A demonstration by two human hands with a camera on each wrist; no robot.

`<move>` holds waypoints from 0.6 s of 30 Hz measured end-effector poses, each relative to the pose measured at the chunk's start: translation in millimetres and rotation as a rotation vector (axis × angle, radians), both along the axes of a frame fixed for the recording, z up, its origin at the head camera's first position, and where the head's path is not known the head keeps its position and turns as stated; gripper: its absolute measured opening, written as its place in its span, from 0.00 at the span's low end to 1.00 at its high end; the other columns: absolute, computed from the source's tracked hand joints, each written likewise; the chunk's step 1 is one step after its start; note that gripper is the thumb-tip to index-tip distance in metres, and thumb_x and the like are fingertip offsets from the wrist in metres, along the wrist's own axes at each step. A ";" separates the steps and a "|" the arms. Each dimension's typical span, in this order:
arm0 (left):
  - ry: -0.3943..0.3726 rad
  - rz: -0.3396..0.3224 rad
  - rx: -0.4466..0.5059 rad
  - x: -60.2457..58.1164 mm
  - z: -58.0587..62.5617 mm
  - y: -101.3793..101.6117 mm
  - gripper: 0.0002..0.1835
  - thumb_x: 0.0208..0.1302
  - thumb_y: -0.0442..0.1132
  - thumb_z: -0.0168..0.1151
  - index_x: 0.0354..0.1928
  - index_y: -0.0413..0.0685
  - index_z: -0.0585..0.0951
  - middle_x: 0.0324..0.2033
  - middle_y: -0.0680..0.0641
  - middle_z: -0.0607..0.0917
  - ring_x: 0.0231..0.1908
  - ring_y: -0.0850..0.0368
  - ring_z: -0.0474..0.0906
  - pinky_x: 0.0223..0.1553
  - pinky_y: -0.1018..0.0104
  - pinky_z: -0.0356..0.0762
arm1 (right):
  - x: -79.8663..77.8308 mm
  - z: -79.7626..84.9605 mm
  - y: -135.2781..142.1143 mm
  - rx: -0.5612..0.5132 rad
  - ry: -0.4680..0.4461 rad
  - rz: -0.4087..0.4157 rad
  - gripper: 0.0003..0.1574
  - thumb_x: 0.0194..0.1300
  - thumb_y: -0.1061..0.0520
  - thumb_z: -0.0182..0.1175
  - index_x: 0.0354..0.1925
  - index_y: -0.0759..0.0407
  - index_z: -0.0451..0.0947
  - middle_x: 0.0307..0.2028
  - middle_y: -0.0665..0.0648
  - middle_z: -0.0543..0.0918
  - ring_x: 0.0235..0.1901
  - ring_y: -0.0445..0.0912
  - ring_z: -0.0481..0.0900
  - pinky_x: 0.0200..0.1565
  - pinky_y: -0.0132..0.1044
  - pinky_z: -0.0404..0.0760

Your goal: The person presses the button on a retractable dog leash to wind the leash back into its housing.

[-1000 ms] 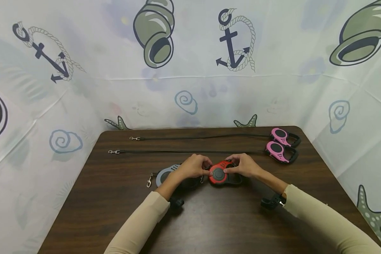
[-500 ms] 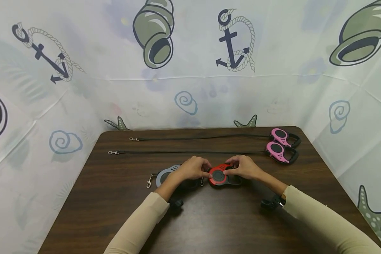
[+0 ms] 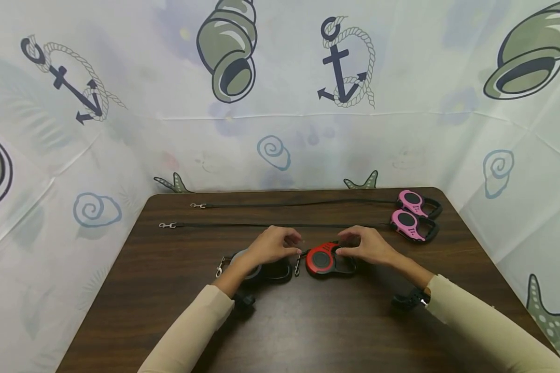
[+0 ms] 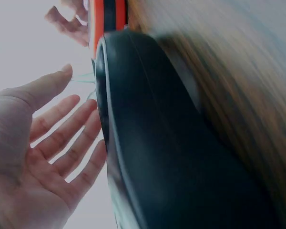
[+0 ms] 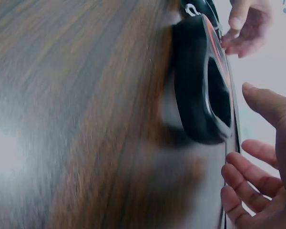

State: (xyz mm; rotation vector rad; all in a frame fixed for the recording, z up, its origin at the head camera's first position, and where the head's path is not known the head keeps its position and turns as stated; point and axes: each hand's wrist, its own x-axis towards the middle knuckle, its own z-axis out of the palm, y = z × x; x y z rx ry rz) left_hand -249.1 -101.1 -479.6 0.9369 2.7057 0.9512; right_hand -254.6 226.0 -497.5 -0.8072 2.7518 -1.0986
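Red leash [image 3: 324,259] calls, as I judge, for light and equal care from both sides: one hand should mind the round body, the other the black handle [image 5: 193,95], so that the leash does not turn on the table [image 3: 331,321]. It is also wise to keep the fingers free of the small metal clip [image 3: 297,267], because a catch there could pull the leash askew. If some correction is needed, a soft push on the body is probably safer than a pull. At present the leash lies flat between the left hand [image 3: 271,246] and the right hand [image 3: 368,246]. Both hands are wide, with the thumb well apart from the fingers, and neither holds anything. The left thumb is just beside the clip, near the grey leash [image 3: 253,273]; I cannot tell if it touches. The right hand is near the handle, and the right wrist view shows a gap between them.
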 end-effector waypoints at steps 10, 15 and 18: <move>0.092 0.048 0.043 -3.7 4.1 -49.4 0.21 0.71 0.44 0.72 0.60 0.41 0.84 0.53 0.46 0.89 0.52 0.52 0.87 0.57 0.49 0.82 | -1.9 12.0 27.0 0.031 0.080 0.000 0.33 0.65 0.46 0.77 0.61 0.63 0.83 0.55 0.61 0.88 0.55 0.59 0.85 0.57 0.59 0.83; 0.109 0.078 0.074 -5.0 7.4 -80.7 0.23 0.69 0.44 0.74 0.61 0.41 0.84 0.54 0.44 0.89 0.55 0.48 0.86 0.59 0.45 0.81 | -2.0 17.0 41.1 0.053 0.123 0.004 0.35 0.62 0.47 0.79 0.61 0.63 0.83 0.57 0.61 0.88 0.58 0.59 0.84 0.60 0.61 0.81; 0.121 0.095 0.085 -6.3 9.3 -99.5 0.24 0.68 0.44 0.75 0.61 0.41 0.84 0.55 0.44 0.89 0.56 0.46 0.85 0.60 0.44 0.81 | -3.0 18.1 50.8 0.065 0.153 0.005 0.36 0.60 0.48 0.80 0.61 0.64 0.83 0.57 0.61 0.87 0.59 0.61 0.84 0.61 0.62 0.79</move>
